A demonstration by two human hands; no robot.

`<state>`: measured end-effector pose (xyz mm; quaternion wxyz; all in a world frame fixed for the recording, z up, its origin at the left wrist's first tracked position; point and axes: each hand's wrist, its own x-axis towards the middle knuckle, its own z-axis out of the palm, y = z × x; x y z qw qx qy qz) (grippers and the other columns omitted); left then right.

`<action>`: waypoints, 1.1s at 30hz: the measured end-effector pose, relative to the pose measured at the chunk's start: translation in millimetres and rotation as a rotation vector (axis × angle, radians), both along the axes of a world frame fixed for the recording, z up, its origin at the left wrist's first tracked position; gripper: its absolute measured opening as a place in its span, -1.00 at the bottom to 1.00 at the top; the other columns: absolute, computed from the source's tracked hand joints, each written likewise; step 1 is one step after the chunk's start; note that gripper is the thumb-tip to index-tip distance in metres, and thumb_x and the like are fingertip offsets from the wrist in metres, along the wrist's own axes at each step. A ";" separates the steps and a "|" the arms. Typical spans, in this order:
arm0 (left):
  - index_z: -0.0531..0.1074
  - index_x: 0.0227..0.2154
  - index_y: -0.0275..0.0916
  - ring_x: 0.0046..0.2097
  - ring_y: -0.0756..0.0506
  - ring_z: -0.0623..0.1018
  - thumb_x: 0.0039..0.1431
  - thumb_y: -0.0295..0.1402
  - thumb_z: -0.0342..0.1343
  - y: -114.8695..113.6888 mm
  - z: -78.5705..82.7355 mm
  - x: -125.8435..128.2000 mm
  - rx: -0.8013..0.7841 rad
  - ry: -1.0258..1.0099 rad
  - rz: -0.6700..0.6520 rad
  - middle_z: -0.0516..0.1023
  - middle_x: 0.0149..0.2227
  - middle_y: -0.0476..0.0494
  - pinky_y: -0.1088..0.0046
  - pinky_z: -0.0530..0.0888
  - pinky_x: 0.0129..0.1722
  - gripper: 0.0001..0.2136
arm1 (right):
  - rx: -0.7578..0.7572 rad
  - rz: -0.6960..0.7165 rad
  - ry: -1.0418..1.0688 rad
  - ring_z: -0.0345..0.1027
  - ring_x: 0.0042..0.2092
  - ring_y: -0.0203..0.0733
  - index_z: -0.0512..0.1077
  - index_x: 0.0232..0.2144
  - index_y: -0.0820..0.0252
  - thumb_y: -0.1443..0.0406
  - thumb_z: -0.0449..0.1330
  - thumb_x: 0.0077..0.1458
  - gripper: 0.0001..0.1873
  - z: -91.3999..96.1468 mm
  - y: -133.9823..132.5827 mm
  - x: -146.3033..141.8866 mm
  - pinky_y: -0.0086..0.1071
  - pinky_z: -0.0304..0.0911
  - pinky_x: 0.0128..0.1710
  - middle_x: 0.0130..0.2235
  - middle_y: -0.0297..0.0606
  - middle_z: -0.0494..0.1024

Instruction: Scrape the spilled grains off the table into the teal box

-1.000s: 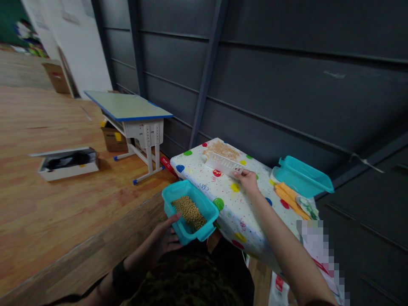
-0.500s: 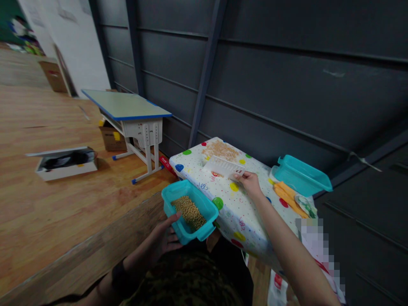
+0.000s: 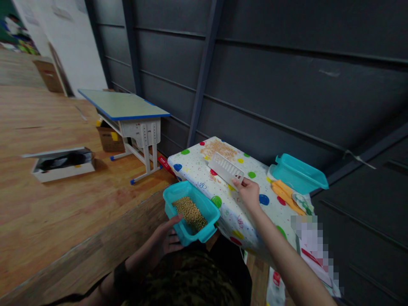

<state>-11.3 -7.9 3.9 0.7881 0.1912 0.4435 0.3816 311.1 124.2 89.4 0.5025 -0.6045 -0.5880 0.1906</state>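
Note:
My left hand grips the near-left side of a teal plastic tub, thumb over the rim and fingers beneath. Yellowish beans, like soybeans, cover part of the tub's floor. The tub is level with the front-left edge of the table. In my right hand is the near end of a white slotted plastic basket, tilted on the patterned tablecloth. Beyond the basket lies a spread of small tan grains, and a few crumbs show by its near side.
Another teal tub sits at the table's right end, beside an orange cloth and a green-and-white bundle. A dark panelled wall runs behind. Left stand a desk and a white box on the floor.
My right hand has turned the basket, so its slotted side faces up more and its near end sits lower. The left hand keeps its hold on the tub. The view has shifted slightly.

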 end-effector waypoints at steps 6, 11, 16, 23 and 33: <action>0.55 -0.09 -0.21 -0.27 -0.16 0.73 0.04 0.12 0.53 -1.6 3.3 1.8 -0.017 -0.025 0.033 0.68 -0.35 -0.05 0.27 0.70 -0.15 -0.42 | -0.027 -0.032 -0.025 0.52 -0.33 0.03 0.75 -0.38 0.23 -0.14 0.33 0.03 -0.45 -3.9 -25.6 -7.9 -0.24 0.37 -0.33 -0.38 -0.18 0.72; 0.54 -0.06 -0.23 -0.24 -0.20 0.75 0.09 0.11 0.49 -0.6 1.6 4.1 -0.038 0.006 0.030 0.73 -0.28 -0.13 0.25 0.71 -0.15 -0.43 | 0.004 -0.050 -0.034 0.54 -0.32 0.05 0.73 -0.43 0.20 -0.19 0.31 0.08 -0.43 -3.5 -43.0 -16.1 -0.24 0.40 -0.30 -0.40 -0.18 0.71; 0.53 0.01 -0.24 -0.24 -0.23 0.77 0.18 0.08 0.45 1.3 0.2 9.5 -0.071 0.018 0.040 0.75 -0.26 -0.19 0.25 0.70 -0.17 -0.45 | 0.037 -0.127 -0.089 0.55 -0.35 0.04 0.77 -0.30 0.24 -0.22 0.28 0.14 -0.36 -0.5 -62.1 -18.7 -0.27 0.37 -0.35 -0.34 -0.11 0.77; 0.47 0.19 -0.24 -0.19 -0.22 0.79 0.28 0.06 0.38 -1.0 -2.7 16.5 -0.028 -0.020 0.036 0.80 -0.07 -0.29 0.24 0.70 -0.08 -0.40 | 0.045 -0.112 -0.110 0.60 -0.33 0.07 0.81 -0.23 0.25 -0.20 0.29 0.18 -0.36 -1.5 -93.8 -23.2 -0.26 0.43 -0.35 -0.27 -0.11 0.80; 0.39 0.30 -0.24 -0.02 -0.32 0.81 0.30 0.03 0.38 -3.0 -4.6 23.6 -0.032 -0.022 0.039 0.77 0.07 -0.40 0.14 0.68 0.06 -0.33 | 0.144 -0.128 -0.176 0.63 -0.40 0.01 0.81 -0.33 0.15 -0.14 0.31 0.24 -0.48 -4.5 -134.7 -27.4 -0.31 0.51 -0.37 -0.33 -0.17 0.79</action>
